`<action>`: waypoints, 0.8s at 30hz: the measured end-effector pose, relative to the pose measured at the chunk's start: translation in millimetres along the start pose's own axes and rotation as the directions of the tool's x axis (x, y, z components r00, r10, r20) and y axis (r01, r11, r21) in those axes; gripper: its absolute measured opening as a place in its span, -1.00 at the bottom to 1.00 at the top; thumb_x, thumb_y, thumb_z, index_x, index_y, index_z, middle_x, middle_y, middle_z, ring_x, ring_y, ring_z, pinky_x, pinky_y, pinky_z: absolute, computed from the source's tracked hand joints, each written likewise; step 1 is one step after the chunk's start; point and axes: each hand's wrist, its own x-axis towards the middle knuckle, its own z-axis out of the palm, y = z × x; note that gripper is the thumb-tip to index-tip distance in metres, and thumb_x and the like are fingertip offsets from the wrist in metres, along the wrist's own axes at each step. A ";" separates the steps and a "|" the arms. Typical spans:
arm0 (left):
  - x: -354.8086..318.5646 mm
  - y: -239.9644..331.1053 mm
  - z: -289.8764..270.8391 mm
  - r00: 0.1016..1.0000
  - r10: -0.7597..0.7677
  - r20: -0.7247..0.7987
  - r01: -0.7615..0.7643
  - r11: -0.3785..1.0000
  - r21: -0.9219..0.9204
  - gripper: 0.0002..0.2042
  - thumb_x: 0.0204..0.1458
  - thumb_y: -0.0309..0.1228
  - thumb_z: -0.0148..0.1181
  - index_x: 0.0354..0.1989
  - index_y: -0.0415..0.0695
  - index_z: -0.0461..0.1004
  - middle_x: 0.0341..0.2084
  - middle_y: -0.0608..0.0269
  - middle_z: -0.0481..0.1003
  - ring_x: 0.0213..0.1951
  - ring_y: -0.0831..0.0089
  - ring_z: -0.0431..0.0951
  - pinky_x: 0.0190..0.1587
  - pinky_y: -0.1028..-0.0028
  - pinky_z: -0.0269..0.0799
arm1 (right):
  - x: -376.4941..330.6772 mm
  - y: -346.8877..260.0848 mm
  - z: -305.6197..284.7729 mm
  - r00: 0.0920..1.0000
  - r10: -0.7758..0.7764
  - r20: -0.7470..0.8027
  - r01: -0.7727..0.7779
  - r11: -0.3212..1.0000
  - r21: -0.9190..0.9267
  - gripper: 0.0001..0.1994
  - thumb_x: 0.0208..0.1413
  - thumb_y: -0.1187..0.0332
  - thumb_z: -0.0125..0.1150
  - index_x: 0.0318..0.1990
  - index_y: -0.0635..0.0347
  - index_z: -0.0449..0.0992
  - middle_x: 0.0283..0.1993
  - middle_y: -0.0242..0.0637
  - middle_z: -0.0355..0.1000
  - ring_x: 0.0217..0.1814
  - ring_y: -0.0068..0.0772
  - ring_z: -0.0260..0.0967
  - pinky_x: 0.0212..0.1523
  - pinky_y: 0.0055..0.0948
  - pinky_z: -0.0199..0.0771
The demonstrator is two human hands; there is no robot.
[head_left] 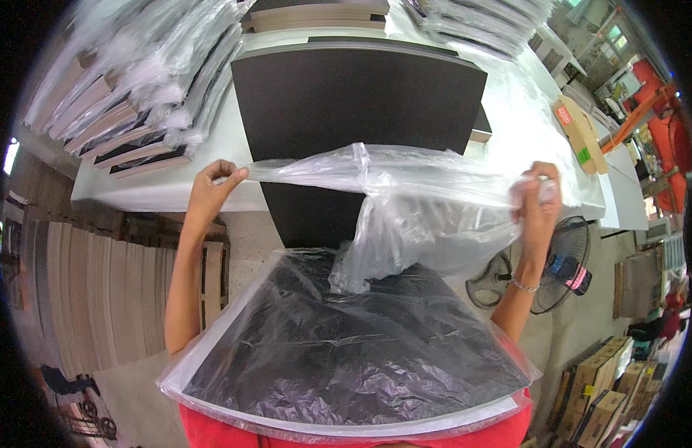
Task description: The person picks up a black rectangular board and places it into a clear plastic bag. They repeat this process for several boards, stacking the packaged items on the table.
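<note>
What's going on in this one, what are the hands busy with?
A person is stretching a clear thin plastic bag between both hands: the left hand pinches one end, the right hand grips the other. The bag hangs open over a flat black rectangular board that runs from the person's body out onto a white worktable. The board's near end is already under plastic film. Stacks of bagged panels sit on the table to the left.

You are viewing a scene that bright, even daylight is filling; the strongest light is coming from the upper right. Glare is washing out the white tabletop [174, 190] and glinting along the folds of the clear plastic bag [406, 216]. Shadows are staying soft. Fisheye distortion is bending straight edges toward the rim, where a black vignette is closing in and detail is blurring.
</note>
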 end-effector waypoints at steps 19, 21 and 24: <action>14.9 66.8 42.6 0.577 0.312 0.755 0.694 0.300 -0.654 -0.64 0.11 -0.06 0.04 -0.33 -0.17 0.46 -0.51 0.35 0.46 -0.49 0.63 0.47 -0.44 0.60 0.48 | -33.3 60.2 52.6 0.859 0.039 0.511 -0.281 0.869 0.406 -0.61 0.26 0.15 -0.14 0.14 0.16 0.25 -0.28 -0.28 0.45 -0.33 -0.52 0.39 -0.24 -0.49 0.47; 10.5 42.5 30.9 0.532 0.340 0.776 0.694 0.350 -0.629 -0.65 0.11 -0.07 0.05 -0.32 -0.17 0.45 -0.50 0.35 0.46 -0.48 0.62 0.47 -0.43 0.60 0.48 | -25.3 90.2 46.2 0.717 -0.008 0.697 -0.613 0.467 0.637 -0.62 0.26 0.16 -0.12 0.10 0.19 0.27 -0.32 -0.31 0.43 -0.44 -0.54 0.36 -0.43 -0.56 0.41; 4.1 -0.2 14.7 0.650 0.323 0.688 0.643 0.250 -0.724 -0.66 0.10 -0.09 0.05 -0.30 -0.17 0.45 -0.48 0.34 0.46 -0.46 0.61 0.47 -0.41 0.60 0.47 | -23.5 95.7 52.2 0.603 -0.285 0.745 -0.427 0.674 0.603 -0.60 0.22 0.14 -0.05 0.07 0.24 0.30 -0.43 -0.36 0.40 -0.66 -0.57 0.27 -0.75 -0.66 0.24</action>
